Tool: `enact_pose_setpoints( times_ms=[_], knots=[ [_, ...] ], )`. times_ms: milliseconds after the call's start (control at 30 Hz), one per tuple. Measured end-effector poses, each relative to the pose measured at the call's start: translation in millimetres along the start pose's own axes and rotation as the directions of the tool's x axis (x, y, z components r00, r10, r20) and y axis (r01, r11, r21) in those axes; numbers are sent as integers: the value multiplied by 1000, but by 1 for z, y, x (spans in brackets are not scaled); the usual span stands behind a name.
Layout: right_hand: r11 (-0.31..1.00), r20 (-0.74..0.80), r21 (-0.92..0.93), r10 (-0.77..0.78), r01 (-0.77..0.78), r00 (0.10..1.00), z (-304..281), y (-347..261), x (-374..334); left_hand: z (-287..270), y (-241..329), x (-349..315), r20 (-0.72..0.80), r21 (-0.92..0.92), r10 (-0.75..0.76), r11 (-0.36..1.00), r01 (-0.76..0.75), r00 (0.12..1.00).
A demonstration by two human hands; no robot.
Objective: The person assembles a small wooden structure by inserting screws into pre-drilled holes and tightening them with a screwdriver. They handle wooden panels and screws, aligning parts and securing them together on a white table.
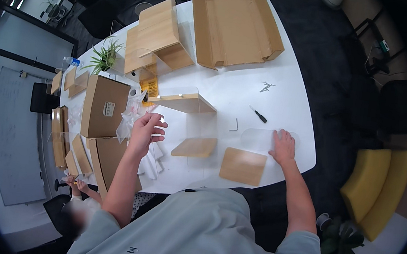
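Note:
My left hand (147,133) is raised over the table, its fingers curled in a pinch around a small white piece (162,120), too small to name. My right hand (284,146) lies with fingers stretched on a clear plastic panel (257,137), flat near the table's right edge. Between my hands stands a partly joined unit: an upper wooden board (193,105) with small white knobs along its edge, clear panels, and a lower wooden board (194,146). In front of the clear panel lies a loose wooden board (243,166). Beyond my right hand are a hex key (235,126) and a dark-handled screwdriver (260,118).
Several screws (267,87) lie farther back. An open cardboard box (238,27) and a wooden shelf unit (156,32) occupy the far side. Cardboard boxes (104,107), plastic wrapping (128,120) and a potted plant (104,58) stand left. Another person (82,208) sits at lower left.

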State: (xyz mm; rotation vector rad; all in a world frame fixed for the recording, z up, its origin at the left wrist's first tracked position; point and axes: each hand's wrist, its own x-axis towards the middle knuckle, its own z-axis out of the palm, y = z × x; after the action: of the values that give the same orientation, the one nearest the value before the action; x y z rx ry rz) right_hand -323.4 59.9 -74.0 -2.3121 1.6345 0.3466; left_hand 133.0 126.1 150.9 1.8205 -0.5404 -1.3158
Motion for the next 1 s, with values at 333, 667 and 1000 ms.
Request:
enact_pose_setpoints(
  times_ms=[333, 667, 1000],
  knots=[
    [998, -11, 42, -51, 52, 999, 25, -75, -80, 0, -13, -13, 7, -9, -27, 1000, 27, 1000],
    [1000, 22, 3, 7, -7, 1000, 44, -83, -83, -4, -23, -22, 22, -29, -45, 999, 46, 999],
    [978, 65, 129, 158, -166, 985, 46, -92, -97, -9, -41, -31, 115, -80, -28, 996, 37, 993]
  ],
)
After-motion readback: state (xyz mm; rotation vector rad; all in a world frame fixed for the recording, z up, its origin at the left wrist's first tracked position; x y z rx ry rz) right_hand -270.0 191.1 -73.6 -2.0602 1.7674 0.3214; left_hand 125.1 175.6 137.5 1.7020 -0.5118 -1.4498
